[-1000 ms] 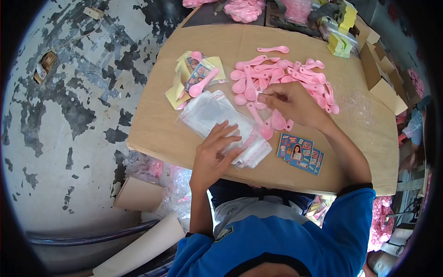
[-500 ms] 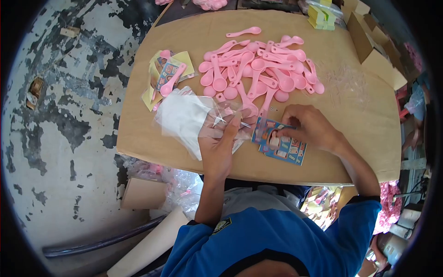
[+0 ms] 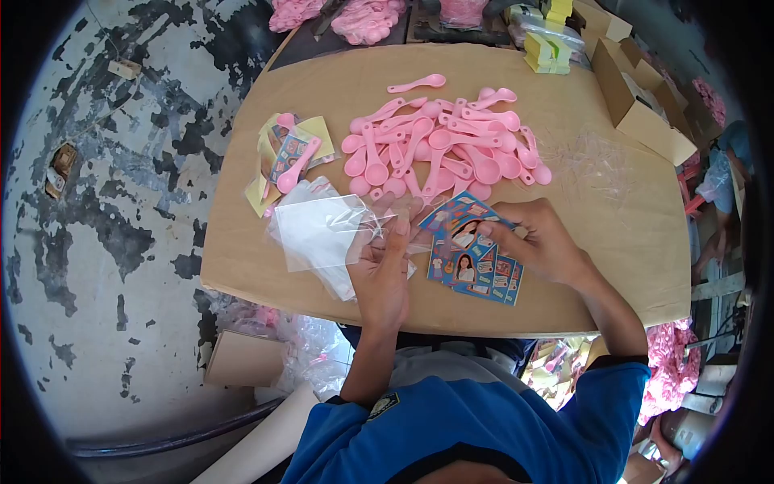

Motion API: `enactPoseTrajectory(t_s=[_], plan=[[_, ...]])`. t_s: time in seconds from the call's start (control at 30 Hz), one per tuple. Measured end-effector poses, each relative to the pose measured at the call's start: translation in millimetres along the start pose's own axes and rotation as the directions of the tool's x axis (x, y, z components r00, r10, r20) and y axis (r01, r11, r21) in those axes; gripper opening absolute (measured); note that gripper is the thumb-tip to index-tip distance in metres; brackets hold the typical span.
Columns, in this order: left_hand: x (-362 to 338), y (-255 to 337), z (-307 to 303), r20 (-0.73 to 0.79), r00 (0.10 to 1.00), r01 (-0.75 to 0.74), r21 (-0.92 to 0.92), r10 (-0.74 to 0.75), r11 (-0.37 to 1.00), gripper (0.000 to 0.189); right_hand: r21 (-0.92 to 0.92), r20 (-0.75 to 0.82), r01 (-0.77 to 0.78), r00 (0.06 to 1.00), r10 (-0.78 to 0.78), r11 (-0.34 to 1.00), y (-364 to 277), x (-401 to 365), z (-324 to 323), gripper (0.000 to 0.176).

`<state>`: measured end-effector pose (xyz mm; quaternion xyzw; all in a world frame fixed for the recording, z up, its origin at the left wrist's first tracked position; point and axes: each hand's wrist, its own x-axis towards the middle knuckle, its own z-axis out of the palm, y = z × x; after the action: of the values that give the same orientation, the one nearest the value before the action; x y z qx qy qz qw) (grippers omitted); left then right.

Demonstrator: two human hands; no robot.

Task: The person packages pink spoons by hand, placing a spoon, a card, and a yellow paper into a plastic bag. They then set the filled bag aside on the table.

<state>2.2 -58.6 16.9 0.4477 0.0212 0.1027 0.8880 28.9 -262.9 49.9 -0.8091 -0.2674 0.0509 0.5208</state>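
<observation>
My left hand is closed on a clear plastic bag, thumb on top. Beneath that bag lies a stack of white-looking bags. Between the thumb and fingers of my right hand is a blue printed card, tilted up close to the bag's right end. More blue cards lie on the table just below it. A heap of pink spoons sits beyond both hands. To the left, a pink spoon rests on a blue card and yellow papers.
The brown-covered table holds thin clear strips at right. An open cardboard box and yellow bundles stand at the far right. Pink bundles lie beyond the far edge. Part of another person shows at right.
My right hand has lifted a blue card off the others and brought it beside the bag. The view has shifted, so the table's far side shows more.
</observation>
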Motion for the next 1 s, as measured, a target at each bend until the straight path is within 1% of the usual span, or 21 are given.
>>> enactPoseTrajectory(t_s=[0.03,0.13,0.2,0.23,0.3,0.33,0.4,0.43,0.5,0.53,0.6,0.67,0.7,0.73,0.8,0.83,0.9,0.93,1.0], plan=[[-0.9,-2.9,-2.0,0.01,1.0,0.01,0.029,-0.011,1.0,0.038,-0.01,0.004,0.026,1.0,-0.026,1.0,-0.6,-0.4,2.4,0.017],[-4.9,-9.7,-7.1,0.065,0.997,0.024,0.095,-0.03,0.995,0.036,-0.107,0.113,0.045,0.993,-0.033,0.993,2.2,-0.6,1.1,0.018],[-7.5,-10.2,-1.6,0.146,0.989,0.016,0.099,-0.031,0.995,0.032,-0.104,0.136,0.066,0.989,-0.051,0.992,1.3,-2.0,-1.4,0.018],[-9.5,-10.5,-1.9,0.17,0.984,0.026,0.177,-0.057,0.984,0.03,-0.102,0.147,0.076,0.987,-0.061,0.992,0.9,-2.7,-2.3,0.018],[-13.3,-10.8,-3.7,0.213,0.97,0.037,0.331,-0.113,0.943,0.027,0.05,0.105,0.046,0.993,-0.051,0.998,5.4,-5.0,2.3,0.017],[-12.6,-10.6,-2.5,0.199,0.974,0.064,0.232,-0.111,0.971,0.029,0.126,0.086,0.032,0.995,-0.043,0.992,6.8,-5.8,4.1,0.017],[-9.9,-10.1,1.4,0.172,0.978,0.112,0.026,-0.115,0.993,0.035,0.207,0.161,-0.108,0.984,0.075,0.972,3.9,-5.6,2.7,0.016],[-10.5,-13.3,3.8,0.168,0.979,0.094,0.115,-0.113,0.989,0.032,0.242,0.195,-0.177,0.972,0.131,0.954,3.1,-5.4,0.5,0.016],[-16.5,-22.9,8.5,0.16,0.981,0.056,0.288,-0.106,0.956,0.028,0.189,0.154,-0.097,0.986,0.068,0.977,11.7,-6.8,2.8,0.017],[-18.4,-23.6,13.6,0.216,0.96,0.106,0.309,-0.178,0.945,0.041,0.163,0.142,-0.061,0.989,0.038,0.985,15.7,-8.2,5.3,0.018],[-22.0,-31.2,26.0,0.33,0.944,-0.02,0.144,-0.029,0.989,0.051,0.27,0.12,-0.075,0.992,0.044,0.96,17.3,-5.9,9.3,0.016],[-19.1,-32.4,27.1,0.329,0.944,0.016,-0.117,0.024,0.993,0.058,0.342,0.103,-0.081,0.993,0.048,0.936,17.7,-5.2,10.0,0.014],[-16.3,-29.5,21.9,0.292,0.956,0.101,-0.288,-0.013,0.952,0.059,0.359,0.096,-0.079,0.994,0.047,0.93,16.4,-4.7,8.7,0.013],[-12.3,-28.2,17.3,0.263,0.963,0.179,-0.452,-0.062,0.874,0.061,0.376,0.088,-0.077,0.995,0.048,0.924,15.4,-3.2,7.0,0.012],[-6.9,-33.1,6.9,0.374,0.926,0.081,-0.306,0.042,0.948,0.051,0.505,0.075,-0.136,0.991,0.114,0.852,10.1,0.0,10.4,0.01],[-8.8,-34.4,6.3,0.419,0.908,0.069,-0.217,0.029,0.974,0.05,0.564,0.079,-0.169,0.985,0.152,0.808,9.4,1.4,11.4,0.01],[-12.4,-33.7,8.6,0.504,0.864,0.018,-0.037,0.003,0.999,0.047,0.432,0.107,-0.141,0.989,0.104,0.891,14.5,-2.0,10.1,0.01],[-15.8,-34.0,12.4,0.545,0.839,-0.024,0.025,0.007,0.999,0.048,0.364,0.13,-0.118,0.989,0.076,0.924,17.1,-3.6,9.0,0.01],[-7.9,-41.9,3.8,0.604,0.784,-0.169,-0.01,0.141,0.986,0.052,0.318,0.238,-0.015,0.969,-0.065,0.948,24.0,0.4,-5.7,0.011]])
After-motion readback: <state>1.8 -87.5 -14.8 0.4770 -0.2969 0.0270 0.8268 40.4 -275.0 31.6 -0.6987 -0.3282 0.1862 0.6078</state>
